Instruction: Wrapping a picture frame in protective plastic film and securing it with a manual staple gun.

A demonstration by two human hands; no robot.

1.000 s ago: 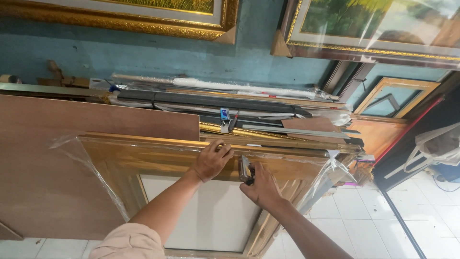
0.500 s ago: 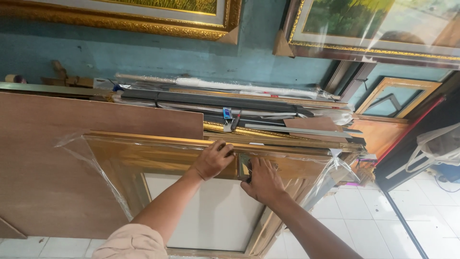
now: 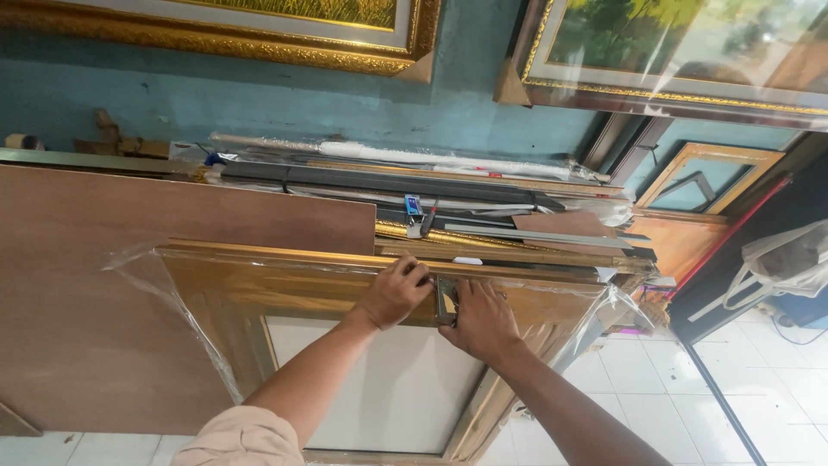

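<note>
A large gold wooden picture frame (image 3: 285, 285) wrapped in clear plastic leans in front of me, with a white backing panel (image 3: 388, 380) inside it. My left hand (image 3: 395, 292) grips the frame's top rail, fingers curled over its edge. My right hand (image 3: 483, 321) presses flat on the same rail just to the right, holding a small dark object (image 3: 446, 302) against the wood between both hands; I cannot tell what it is.
A brown plywood sheet (image 3: 129, 259) leans behind the frame at left. Long frame mouldings and wrapped rolls (image 3: 414, 177) are stacked against the teal wall. Framed paintings (image 3: 673, 52) hang above. More frames (image 3: 707, 177) stand at right. White tiled floor (image 3: 750, 380) lies at lower right.
Both hands stay on the top rail; my right hand has shifted slightly and now lies flatter on the wood. The view has drifted a little.
</note>
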